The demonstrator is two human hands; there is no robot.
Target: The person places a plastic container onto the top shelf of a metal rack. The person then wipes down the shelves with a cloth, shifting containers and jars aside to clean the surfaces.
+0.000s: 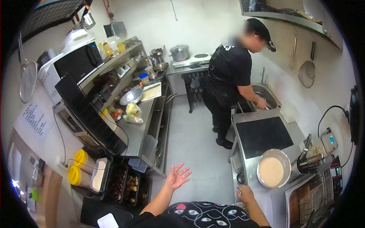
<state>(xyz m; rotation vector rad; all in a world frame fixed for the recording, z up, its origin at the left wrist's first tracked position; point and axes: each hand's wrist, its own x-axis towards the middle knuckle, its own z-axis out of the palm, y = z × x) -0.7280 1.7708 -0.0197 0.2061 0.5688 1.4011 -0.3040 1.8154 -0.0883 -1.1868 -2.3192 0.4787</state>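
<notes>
Nearest to me, the wearer's left hand (177,178) is raised over the floor, palm showing and fingers spread wide, holding nothing; the right hand (245,193) is lower down, its fingers curled, beside the near end of the stainless-steel counter (247,165), and I cannot tell whether it touches the edge or grips anything. The wide round bowl of smooth beige mixture (270,171) sits on that counter, near the right hand and well apart from the left; just beside it stands a perforated metal utensil holder (295,173), and beyond the bowl lies a flat black rectangular mat (264,136). Off to the left are two clear tubs with yellow lids (80,167); farther along, a pale green cabbage (132,109) rests on the steel worktable (142,127). Farther off, a co-worker in black (228,72) bends at the metal sink (268,95), one hand in it, what it holds too small to tell.
</notes>
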